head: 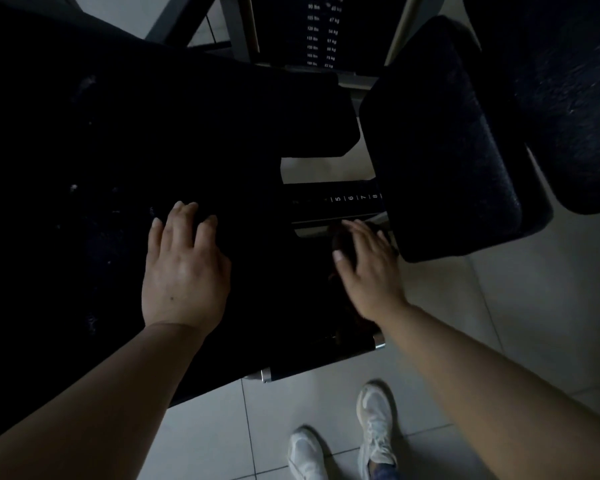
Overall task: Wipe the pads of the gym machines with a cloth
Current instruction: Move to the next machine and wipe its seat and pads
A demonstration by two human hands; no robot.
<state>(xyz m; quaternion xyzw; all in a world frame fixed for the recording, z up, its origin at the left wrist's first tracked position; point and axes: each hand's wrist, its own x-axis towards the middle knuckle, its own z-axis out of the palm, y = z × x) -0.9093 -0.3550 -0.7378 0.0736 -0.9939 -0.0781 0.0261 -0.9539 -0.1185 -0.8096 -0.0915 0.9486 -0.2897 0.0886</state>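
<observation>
The cloth [343,247], dark and bunched, sits under the right hand [364,268], whose curled fingers press it onto the machine's frame just beside the seat pad [153,133]. The left hand [184,268] lies flat and open-fingered on that pad. Judging by the pale specks on the pad, wiping seems unfinished, and the smaller pad [447,143] beside it remains.

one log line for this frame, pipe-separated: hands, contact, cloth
left hand: open, flat on seat pad | right hand: fingers over dark object, grip unclear | cloth: not clearly identifiable, too dark
</observation>
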